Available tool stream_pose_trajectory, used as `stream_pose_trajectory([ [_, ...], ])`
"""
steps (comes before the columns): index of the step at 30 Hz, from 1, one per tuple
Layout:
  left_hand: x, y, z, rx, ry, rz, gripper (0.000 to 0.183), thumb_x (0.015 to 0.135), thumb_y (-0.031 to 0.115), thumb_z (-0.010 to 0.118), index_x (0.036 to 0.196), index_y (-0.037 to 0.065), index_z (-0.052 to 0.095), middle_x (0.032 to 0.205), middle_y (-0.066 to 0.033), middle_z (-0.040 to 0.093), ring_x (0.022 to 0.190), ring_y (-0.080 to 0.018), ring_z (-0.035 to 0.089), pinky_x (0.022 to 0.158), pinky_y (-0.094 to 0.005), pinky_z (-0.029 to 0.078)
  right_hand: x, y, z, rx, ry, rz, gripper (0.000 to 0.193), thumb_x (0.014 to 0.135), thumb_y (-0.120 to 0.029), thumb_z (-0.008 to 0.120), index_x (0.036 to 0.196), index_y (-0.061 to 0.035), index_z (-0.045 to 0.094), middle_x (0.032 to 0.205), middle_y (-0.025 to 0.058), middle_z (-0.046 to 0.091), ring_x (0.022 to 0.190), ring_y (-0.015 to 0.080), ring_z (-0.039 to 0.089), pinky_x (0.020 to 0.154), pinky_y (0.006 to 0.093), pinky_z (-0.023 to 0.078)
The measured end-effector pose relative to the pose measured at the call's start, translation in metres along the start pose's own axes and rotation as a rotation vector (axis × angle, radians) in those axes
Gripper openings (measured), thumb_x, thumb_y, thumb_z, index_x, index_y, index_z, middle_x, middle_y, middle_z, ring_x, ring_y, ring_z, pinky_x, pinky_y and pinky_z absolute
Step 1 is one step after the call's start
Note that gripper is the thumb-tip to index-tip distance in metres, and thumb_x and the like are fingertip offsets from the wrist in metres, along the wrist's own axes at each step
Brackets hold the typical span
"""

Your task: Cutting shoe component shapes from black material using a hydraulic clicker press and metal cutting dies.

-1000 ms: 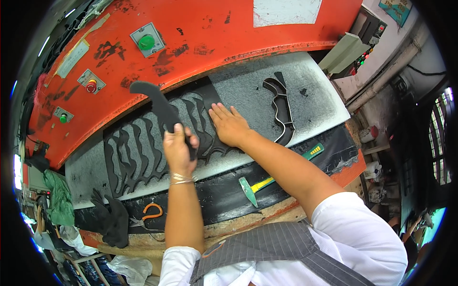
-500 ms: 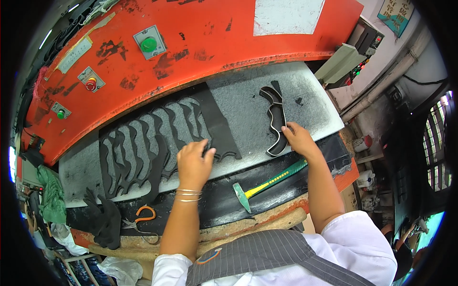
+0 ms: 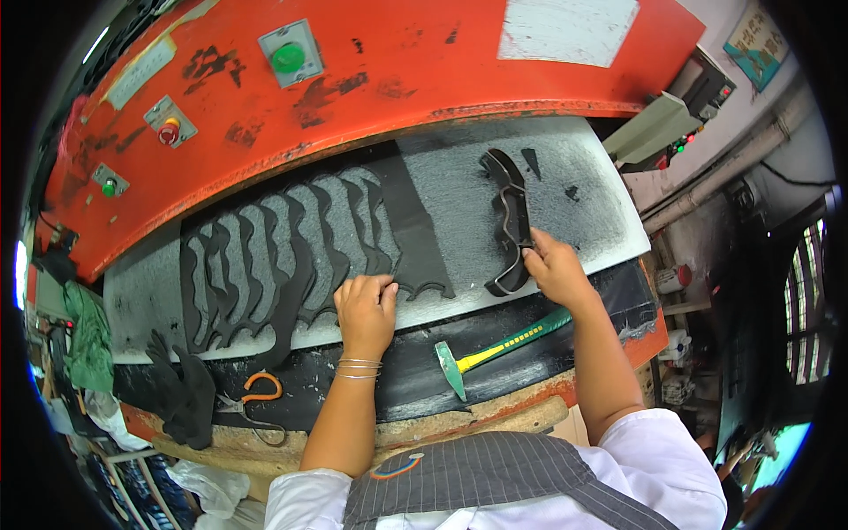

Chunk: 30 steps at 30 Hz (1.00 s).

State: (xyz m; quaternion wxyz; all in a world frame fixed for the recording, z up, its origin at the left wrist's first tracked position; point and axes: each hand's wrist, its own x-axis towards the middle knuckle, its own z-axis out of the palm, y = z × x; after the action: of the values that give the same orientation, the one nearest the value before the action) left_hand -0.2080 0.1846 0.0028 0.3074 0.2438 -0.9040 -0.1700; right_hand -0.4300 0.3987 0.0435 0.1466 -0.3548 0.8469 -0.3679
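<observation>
My right hand (image 3: 560, 272) grips the lower part of a wavy metal cutting die (image 3: 516, 212) between thumb and fingers. The die is tilted, with its dark inside wall showing, over the right part of the grey-white cutting board (image 3: 450, 168). My left hand (image 3: 365, 311) is at the lower edge of a black sheet (image 3: 420, 252), thumb and bent fingers drawn together on that edge. Several wavy openings run across the sheet, and the board shows through them. What lies under my left fingers is hidden.
A green-headed hammer (image 3: 452, 369) lies on the black ledge in front of me. Orange-handled scissors (image 3: 262, 387) and black gloves (image 3: 187, 397) are at the left. The orange-red press beam (image 3: 397, 66), with green buttons (image 3: 287, 58) and a red one (image 3: 169, 132), spans the far side.
The die has tipped from lying flat to tilted in my right hand. My left fingers have come down and closed together at the sheet's lower edge. The whole view has shifted slightly.
</observation>
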Motion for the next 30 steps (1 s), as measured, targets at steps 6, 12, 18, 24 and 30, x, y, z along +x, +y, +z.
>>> stream_pose_trajectory([
  [6, -0.002, -0.001, 0.001, 0.041, -0.049, 0.032, 0.025, 0.083, 0.016, 0.069, 0.108, 0.015, 0.073, 0.082, -0.0016, 0.054, 0.083, -0.0221, 0.052, 0.082, -0.0370, 0.039, 0.038, -0.042, 0.062, -0.117, -0.073, -0.343, 0.041, 0.093, -0.018, 0.053, 0.127, 0.0044, 0.050, 0.099, 0.0305, 0.065, 0.093, 0.0469, 0.062, 0.082, 0.0507, 0.049],
  [12, -0.010, -0.009, 0.004, -0.003, -0.006, 0.040, 0.025, 0.081, 0.015, 0.071, 0.106, 0.015, 0.074, 0.081, -0.0011, 0.053, 0.082, -0.0215, 0.051, 0.080, -0.0368, 0.039, 0.070, -0.078, 0.096, -0.378, -0.098, -0.337, 0.036, 0.093, -0.016, 0.050, 0.121, 0.0045, 0.053, 0.090, 0.0296, 0.066, 0.084, 0.0462, 0.064, 0.077, 0.0538, 0.050],
  [18, -0.015, -0.012, 0.004, -0.033, -0.018, -0.002, 0.025, 0.082, 0.016, 0.070, 0.106, 0.015, 0.073, 0.080, -0.0002, 0.052, 0.082, -0.0210, 0.051, 0.080, -0.0366, 0.039, 0.075, -0.086, 0.109, -0.478, -0.070, -0.272, 0.036, 0.093, -0.017, 0.050, 0.122, 0.0024, 0.053, 0.088, 0.0294, 0.066, 0.083, 0.0462, 0.065, 0.077, 0.0538, 0.050],
  [24, -0.016, -0.014, 0.006, -0.048, -0.045, -0.014, 0.025, 0.082, 0.016, 0.069, 0.107, 0.014, 0.073, 0.081, -0.0004, 0.052, 0.083, -0.0211, 0.051, 0.081, -0.0366, 0.039, 0.082, -0.078, 0.111, -0.463, -0.049, -0.257, 0.038, 0.092, -0.019, 0.051, 0.125, -0.0005, 0.053, 0.087, 0.0287, 0.066, 0.082, 0.0468, 0.064, 0.077, 0.0535, 0.050],
  [30, -0.015, -0.007, 0.004, -0.101, -0.068, -0.065, 0.030, 0.081, 0.024, 0.070, 0.108, 0.012, 0.073, 0.082, -0.0028, 0.053, 0.084, -0.0219, 0.051, 0.082, -0.0386, 0.038, 0.065, -0.063, 0.107, -0.132, -0.061, -0.217, 0.052, 0.088, -0.029, 0.064, 0.132, -0.0032, 0.051, 0.116, 0.0261, 0.061, 0.109, 0.0406, 0.059, 0.093, 0.0460, 0.047],
])
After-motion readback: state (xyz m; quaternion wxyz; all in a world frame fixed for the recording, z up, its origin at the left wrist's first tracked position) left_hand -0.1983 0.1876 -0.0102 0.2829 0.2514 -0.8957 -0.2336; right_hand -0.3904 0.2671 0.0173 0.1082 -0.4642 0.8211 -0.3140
